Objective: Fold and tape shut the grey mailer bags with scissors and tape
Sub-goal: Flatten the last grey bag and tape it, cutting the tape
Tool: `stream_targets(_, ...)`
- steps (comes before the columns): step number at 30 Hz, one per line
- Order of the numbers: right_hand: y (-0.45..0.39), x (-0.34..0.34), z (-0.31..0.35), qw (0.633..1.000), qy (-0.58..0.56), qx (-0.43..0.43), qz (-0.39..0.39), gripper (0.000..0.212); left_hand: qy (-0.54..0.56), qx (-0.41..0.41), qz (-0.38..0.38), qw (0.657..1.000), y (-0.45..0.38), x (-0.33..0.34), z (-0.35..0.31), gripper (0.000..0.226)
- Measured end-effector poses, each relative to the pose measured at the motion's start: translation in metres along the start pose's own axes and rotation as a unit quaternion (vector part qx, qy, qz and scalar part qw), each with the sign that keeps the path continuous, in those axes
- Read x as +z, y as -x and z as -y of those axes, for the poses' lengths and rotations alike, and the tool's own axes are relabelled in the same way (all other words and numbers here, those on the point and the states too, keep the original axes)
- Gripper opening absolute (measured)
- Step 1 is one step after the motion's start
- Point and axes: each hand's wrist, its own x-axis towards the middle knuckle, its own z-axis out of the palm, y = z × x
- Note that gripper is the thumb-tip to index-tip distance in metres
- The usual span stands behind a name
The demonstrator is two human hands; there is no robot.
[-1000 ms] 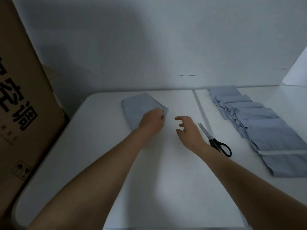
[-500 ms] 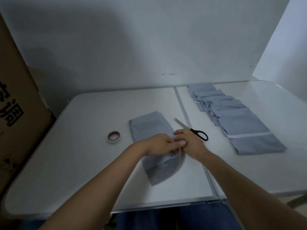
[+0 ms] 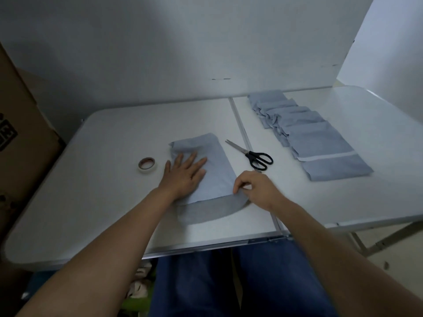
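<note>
A white folding table is set against a plain pale wall, with a brown cardboard box at its left edge; only the head view is given. On the left half of the table a grey mailer bag lies flat, its darker near flap bent toward the person. The bag is pressed down by the left hand, spread flat with fingers released and nothing grasped. The near right corner of the flap is pinched between thumb and fingers of the right hand. A roll of tape lies just left of the bag and black-handled scissors just right of it, both untouched. A row of overlapped grey bags is laid on the right half, well apart.

Several slips can be foreseen. The slick film may slide under the flat palm if the flap is pulled hard, so the crease would run crooked. If the fold is let go while the tape is fetched, it is likely to spring open. The scissors' points lie near the right wrist and could be knocked.

Compared with half a second earlier, the hands are no longer joined at the bag's middle: the left has been moved up and flattened, the right shifted to the corner, and the bag now lies smoothed out.
</note>
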Motion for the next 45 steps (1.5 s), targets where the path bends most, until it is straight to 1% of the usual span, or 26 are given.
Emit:
stream_targets(3, 0.002, 0.005, -0.001, 1.000, 0.028, -0.012, -0.002, 0.037, -0.019, 0.018, 0.007, 1.000, -0.011, -0.003, 0.007, 0.050)
stream_targets(6, 0.002, 0.010, -0.008, 0.999, 0.032, -0.020, -0.021, 0.042, -0.033, 0.020, -0.001, 0.999, -0.015, -0.006, 0.006, 0.051)
stream_targets(8, 0.003, 0.013, -0.011, 0.998, 0.031, -0.032, -0.039, 0.047, -0.030, 0.036, -0.012, 0.999, -0.008, -0.006, 0.006, 0.052)
stream_targets(11, 0.003, 0.015, -0.010, 0.997, 0.027, -0.040, -0.057, 0.041, -0.012, 0.065, 0.004, 0.998, 0.013, -0.002, 0.008, 0.050)
stream_targets(13, 0.004, 0.015, -0.008, 0.998, 0.024, -0.031, -0.053, 0.037, 0.047, 0.073, -0.007, 0.996, 0.029, -0.001, 0.012, 0.048)
stream_targets(15, 0.006, 0.013, -0.006, 0.998, 0.013, -0.018, -0.059, 0.036, 0.144, 0.083, -0.049, 0.985, 0.046, -0.004, 0.018, 0.040)
stream_targets(16, 0.008, 0.012, -0.006, 0.998, 0.010, -0.013, -0.064, 0.036, 0.185, 0.084, -0.060, 0.977, 0.055, -0.007, 0.022, 0.040)
stream_targets(19, 0.013, 0.011, -0.006, 0.997, 0.013, -0.003, -0.082, 0.025, 0.266, 0.056, -0.049, 0.961, 0.080, -0.009, 0.032, 0.062)
stream_targets(21, 0.017, 0.011, -0.002, 0.995, -0.006, 0.031, -0.095, 0.013, 0.310, 0.045, -0.032, 0.949, 0.092, -0.008, 0.036, 0.068)
stream_targets(23, 0.020, 0.011, 0.003, 0.991, -0.023, 0.065, -0.113, 0.011, 0.333, 0.035, -0.013, 0.942, 0.100, -0.009, 0.036, 0.062)
stream_targets(25, 0.023, 0.011, 0.007, 0.988, -0.032, 0.078, -0.126, 0.012, 0.311, 0.044, -0.007, 0.949, 0.106, -0.013, 0.031, 0.050)
stream_targets(26, 0.024, 0.012, 0.008, 0.988, -0.037, 0.081, -0.130, 0.012, 0.305, 0.047, -0.013, 0.951, 0.108, -0.014, 0.027, 0.044)
stream_targets(28, 0.025, 0.014, 0.009, 0.986, -0.044, 0.085, -0.136, 0.014, 0.316, 0.056, -0.049, 0.946, 0.110, -0.013, 0.021, 0.025)
stream_targets(30, 0.024, 0.016, 0.010, 0.984, -0.045, 0.091, -0.145, 0.020, 0.333, 0.021, -0.090, 0.938, 0.110, -0.009, 0.018, 0.008)
stream_targets(32, 0.019, 0.018, 0.013, 0.981, -0.046, 0.103, -0.157, 0.020, 0.349, -0.022, -0.111, 0.930, 0.108, -0.004, 0.017, 0.022)
stream_targets(34, 0.011, 0.021, 0.016, 0.977, -0.054, 0.116, -0.170, 0.013, 0.370, -0.062, -0.122, 0.919, 0.107, -0.003, 0.015, 0.021)
stream_targets(36, 0.003, 0.026, 0.018, 0.976, -0.054, 0.118, -0.172, 0.017, 0.361, -0.085, -0.144, 0.918, 0.104, -0.001, 0.011, 0.026)
stream_targets(37, -0.001, 0.028, 0.019, 0.977, -0.045, 0.118, -0.172, 0.021, 0.354, -0.094, -0.153, 0.918, 0.104, -0.001, 0.009, 0.023)
stream_targets(38, -0.004, 0.031, 0.019, 0.978, -0.031, 0.116, -0.173, 0.026, 0.352, -0.107, -0.152, 0.917, 0.103, -0.002, 0.007, 0.012)
stream_targets(39, -0.007, 0.033, 0.019, 0.978, -0.015, 0.113, -0.175, 0.032, 0.359, -0.121, -0.150, 0.913, 0.101, -0.001, 0.005, 0.008)
stream_targets(40, -0.009, 0.035, 0.019, 0.978, -0.002, 0.112, -0.176, 0.037, 0.365, -0.135, -0.153, 0.908, 0.100, -0.002, 0.003, 0.026)
stream_targets(41, -0.010, 0.036, 0.019, 0.978, 0.007, 0.112, -0.177, 0.041, 0.369, -0.143, -0.157, 0.905, 0.099, -0.002, 0.002, 0.039)
stream_targets(42, -0.010, 0.037, 0.018, 0.978, 0.016, 0.111, -0.177, 0.043, 0.366, -0.153, -0.165, 0.903, 0.099, -0.003, 0.001, 0.047)
stream_targets(43, -0.010, 0.037, 0.018, 0.978, 0.026, 0.109, -0.176, 0.043, 0.369, -0.161, -0.173, 0.899, 0.097, -0.003, 0.000, 0.051)
stream_targets(45, -0.009, 0.039, 0.016, 0.978, 0.049, 0.100, -0.174, 0.042, 0.367, -0.170, -0.180, 0.897, 0.096, -0.002, -0.002, 0.049)
